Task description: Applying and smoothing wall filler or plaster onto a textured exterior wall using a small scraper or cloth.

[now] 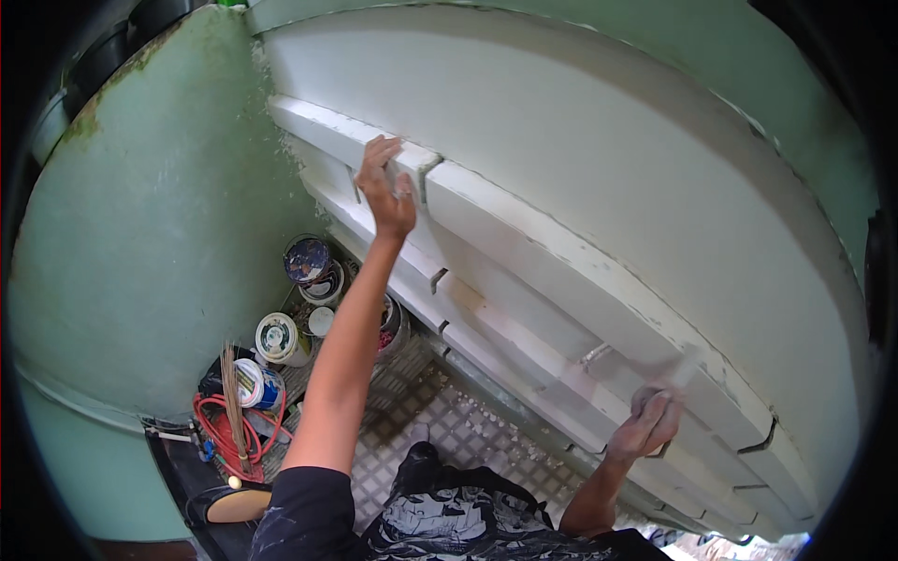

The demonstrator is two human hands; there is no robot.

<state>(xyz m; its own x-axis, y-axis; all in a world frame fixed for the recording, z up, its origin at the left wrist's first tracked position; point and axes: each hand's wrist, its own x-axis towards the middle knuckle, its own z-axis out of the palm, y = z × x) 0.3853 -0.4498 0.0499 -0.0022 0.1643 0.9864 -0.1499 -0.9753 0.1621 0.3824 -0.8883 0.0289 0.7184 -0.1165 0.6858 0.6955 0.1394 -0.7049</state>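
Observation:
A white-coated wall with stepped ledges (pixel 524 220) runs diagonally before me, with dark notches cut into the ledge edges. My left hand (pixel 385 187) rests on the upper ledge near a notch; its fingers bend over the edge and the thumb stands apart, holding nothing. Lower on the right, my right hand (pixel 645 430) is closed against the face of the ledges. A small greyish thing shows at its fingertips, but blur hides its kind. A whitish smear of motion lies just above that hand. Pinkish patches mark the white surface nearby.
Left of my arm stand paint buckets (pixel 278 338), a blue-and-white tub (pixel 257 385) and a stick broom (pixel 234 411) beside a coiled red hose (pixel 211 432). A green wall (pixel 159 224) closes the left side. Pale flakes lie on the tiled floor (pixel 449 421) by my feet.

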